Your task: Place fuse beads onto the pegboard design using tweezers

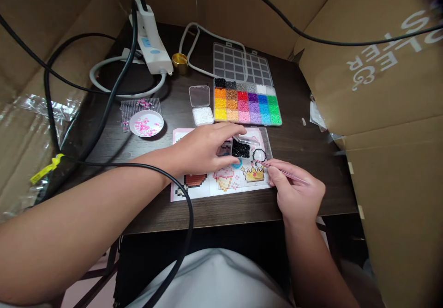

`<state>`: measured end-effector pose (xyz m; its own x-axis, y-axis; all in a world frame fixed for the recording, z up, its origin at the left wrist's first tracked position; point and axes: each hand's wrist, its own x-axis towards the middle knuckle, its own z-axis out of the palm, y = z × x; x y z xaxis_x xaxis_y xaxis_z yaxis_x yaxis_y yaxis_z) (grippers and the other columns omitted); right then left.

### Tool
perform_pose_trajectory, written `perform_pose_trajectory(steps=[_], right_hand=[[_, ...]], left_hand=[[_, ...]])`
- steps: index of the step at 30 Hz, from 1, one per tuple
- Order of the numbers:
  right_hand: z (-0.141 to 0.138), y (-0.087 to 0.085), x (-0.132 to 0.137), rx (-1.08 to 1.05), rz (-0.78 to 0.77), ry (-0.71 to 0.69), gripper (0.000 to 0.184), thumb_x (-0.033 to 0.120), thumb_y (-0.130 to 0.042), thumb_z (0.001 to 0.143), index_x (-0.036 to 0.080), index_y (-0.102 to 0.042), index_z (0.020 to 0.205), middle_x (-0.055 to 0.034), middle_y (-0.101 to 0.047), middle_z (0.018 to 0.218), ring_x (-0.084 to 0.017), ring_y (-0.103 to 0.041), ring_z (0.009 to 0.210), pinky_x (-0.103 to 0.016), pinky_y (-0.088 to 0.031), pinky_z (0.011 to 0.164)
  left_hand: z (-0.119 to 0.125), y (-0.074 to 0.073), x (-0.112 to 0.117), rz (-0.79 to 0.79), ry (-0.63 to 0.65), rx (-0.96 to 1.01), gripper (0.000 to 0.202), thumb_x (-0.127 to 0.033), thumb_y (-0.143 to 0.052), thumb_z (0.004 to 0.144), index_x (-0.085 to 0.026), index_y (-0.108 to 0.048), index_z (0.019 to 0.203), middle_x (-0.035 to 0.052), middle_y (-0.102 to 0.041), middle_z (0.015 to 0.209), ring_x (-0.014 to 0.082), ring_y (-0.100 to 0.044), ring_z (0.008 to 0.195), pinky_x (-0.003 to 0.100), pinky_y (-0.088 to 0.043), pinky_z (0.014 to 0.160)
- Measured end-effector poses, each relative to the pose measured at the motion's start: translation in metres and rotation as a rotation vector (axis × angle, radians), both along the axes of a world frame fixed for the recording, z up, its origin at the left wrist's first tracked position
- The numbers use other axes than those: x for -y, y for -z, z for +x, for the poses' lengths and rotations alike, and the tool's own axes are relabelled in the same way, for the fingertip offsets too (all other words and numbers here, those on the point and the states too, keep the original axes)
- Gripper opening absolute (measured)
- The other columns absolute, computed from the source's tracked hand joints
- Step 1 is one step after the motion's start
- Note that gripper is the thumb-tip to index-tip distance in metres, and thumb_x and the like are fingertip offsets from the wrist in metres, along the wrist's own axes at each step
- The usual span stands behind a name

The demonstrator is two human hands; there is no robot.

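My left hand lies on a pattern sheet printed with pixel pictures, its fingers curled round a small clear box of black beads. My right hand pinches pink tweezers, whose tip points left to a ring of black beads on a clear pegboard over the sheet. A crown picture shows just below the tweezer tip.
A bead organiser with many colours stands open behind the sheet, with a small box of white beads to its left. A white dish of pink beads sits on another pegboard at left. Cables, a white device and cardboard walls surround the dark table.
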<state>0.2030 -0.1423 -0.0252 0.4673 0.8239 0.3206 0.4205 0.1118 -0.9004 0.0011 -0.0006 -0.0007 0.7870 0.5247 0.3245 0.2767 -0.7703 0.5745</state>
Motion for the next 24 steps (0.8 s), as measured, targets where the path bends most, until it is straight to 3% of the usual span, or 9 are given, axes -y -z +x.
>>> perform_pose_trajectory(steps=[10, 24], right_hand=[[0.0010, 0.0011, 0.0005, 0.005, -0.006, -0.016, 0.010, 0.019, -0.076, 0.083, 0.025, -0.081, 0.090, -0.0030, -0.079, 0.087, -0.021, -0.075, 0.078, -0.039, -0.064, 0.076], [0.0005, -0.0006, 0.0002, 0.031, -0.021, 0.000, 0.007, 0.025, -0.075, 0.083, 0.022, -0.081, 0.086, -0.0055, -0.079, 0.087, -0.022, -0.075, 0.074, -0.038, -0.065, 0.068]], left_hand=[[0.0003, -0.0002, -0.0009, 0.005, 0.006, 0.007, 0.052, -0.026, -0.078, 0.078, -0.015, -0.059, 0.126, 0.0110, -0.071, 0.116, 0.0253, -0.066, 0.110, 0.033, -0.052, 0.089], [0.0002, 0.0001, -0.0005, 0.004, 0.010, 0.011, 0.051, -0.028, -0.077, 0.079, -0.018, -0.059, 0.126, 0.0096, -0.071, 0.114, 0.0245, -0.066, 0.108, 0.032, -0.052, 0.085]])
